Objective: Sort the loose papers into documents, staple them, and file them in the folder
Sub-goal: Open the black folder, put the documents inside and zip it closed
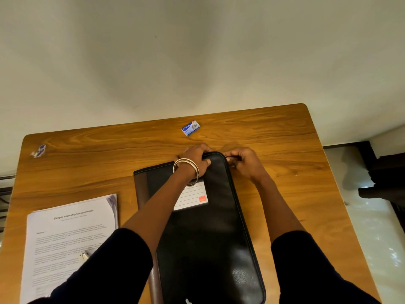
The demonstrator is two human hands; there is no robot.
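A black zip folder (210, 233) with a white label lies lengthwise in the middle of the wooden table (285, 139). My left hand (196, 160), with bangles on the wrist, grips the folder's far edge. My right hand (245, 161) pinches a small dark zip pull at the folder's far right corner. A stack of printed papers (68, 235) lies on the table to the left. A small silver stapler (84, 255) rests on the papers, partly hidden by my left sleeve.
A small blue staple box (190, 127) sits beyond the folder near the table's far edge. A blue sticker (40, 150) marks the far left corner. A white wall rises behind the table, and the floor and dark furniture (385, 176) lie to the right.
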